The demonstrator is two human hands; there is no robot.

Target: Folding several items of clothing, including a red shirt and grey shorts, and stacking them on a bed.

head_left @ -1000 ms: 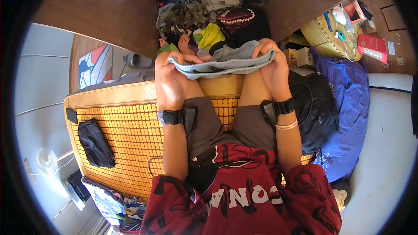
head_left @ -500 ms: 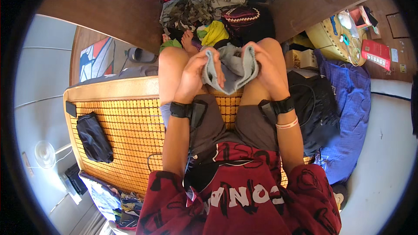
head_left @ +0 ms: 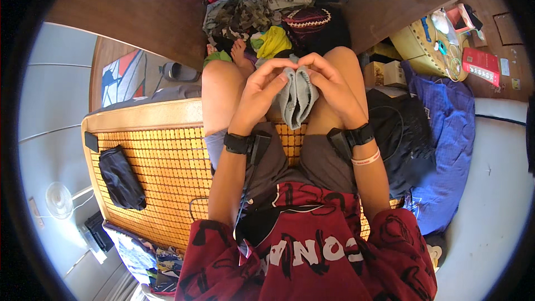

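Between my raised knees I hold a small grey cloth garment point(head_left: 298, 96) whose thick edge is bunched and folded in the middle. What kind of garment it is, I cannot make out. My left hand point(head_left: 263, 92) pinches it from the left side, thumb in front and fingers curled over the top. From the right, my right hand point(head_left: 332, 86) grips the same cloth in a like way. Both hands nearly meet at its upper edge. The far part of the cloth is hidden behind my fingers.
A heap of clothes point(head_left: 239, 14) lies beyond my feet between brown wooden panels. On the woven mat point(head_left: 173, 181) to my left rests a folded black cloth point(head_left: 121, 177). A black garment point(head_left: 401, 139) and blue cloth point(head_left: 446, 150) lie to my right, below a cluttered yellow stool point(head_left: 417, 50).
My hands have come together. The garment's opening, held wide before, is now drawn narrow and folded between my fingers.
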